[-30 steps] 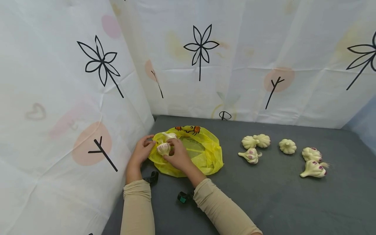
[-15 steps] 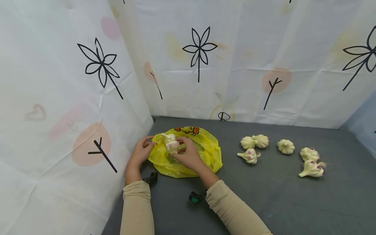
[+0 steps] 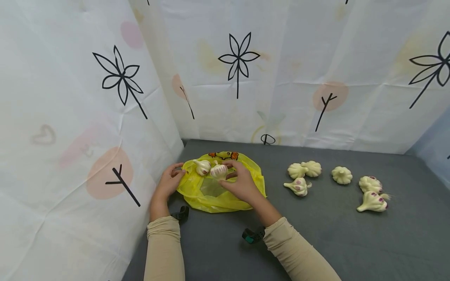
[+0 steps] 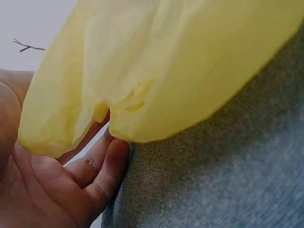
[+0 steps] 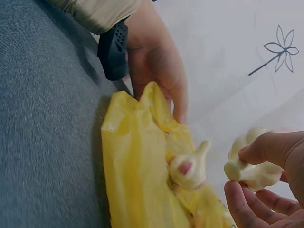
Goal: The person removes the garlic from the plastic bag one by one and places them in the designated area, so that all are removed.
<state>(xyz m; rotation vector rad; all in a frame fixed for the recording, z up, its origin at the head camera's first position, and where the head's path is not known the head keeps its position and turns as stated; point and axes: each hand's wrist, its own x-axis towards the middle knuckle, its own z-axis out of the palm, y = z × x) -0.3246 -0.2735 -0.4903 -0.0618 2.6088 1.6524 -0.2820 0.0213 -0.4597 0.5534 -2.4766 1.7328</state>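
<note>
A yellow plastic bag (image 3: 218,203) lies on the dark table with its mouth spread wide. My left hand (image 3: 169,181) holds its left rim; the left wrist view shows fingers (image 4: 97,180) behind the hanging plastic. One garlic bulb (image 3: 202,167) sits inside the bag near that rim, its stem pointing left. Over the bag's mouth, my right hand (image 3: 240,181) grips a second garlic bulb (image 3: 218,172) between thumb and fingers. The right wrist view shows the thumb on this bulb (image 5: 261,175) beside its stem, with the bag's bulb (image 5: 187,171) nearby.
To the right of the bag, a group of garlic bulbs (image 3: 298,186) lies on the grey table (image 3: 316,234). A single bulb (image 3: 341,175) and a purple-marked pair (image 3: 372,201) lie farther right. Printed white cloth (image 3: 281,78) walls the back and left.
My right hand has carried its garlic bulb rightward, from beside the bag's left rim to over its middle. The other bulb now shows fully. The left hand stays at the rim.
</note>
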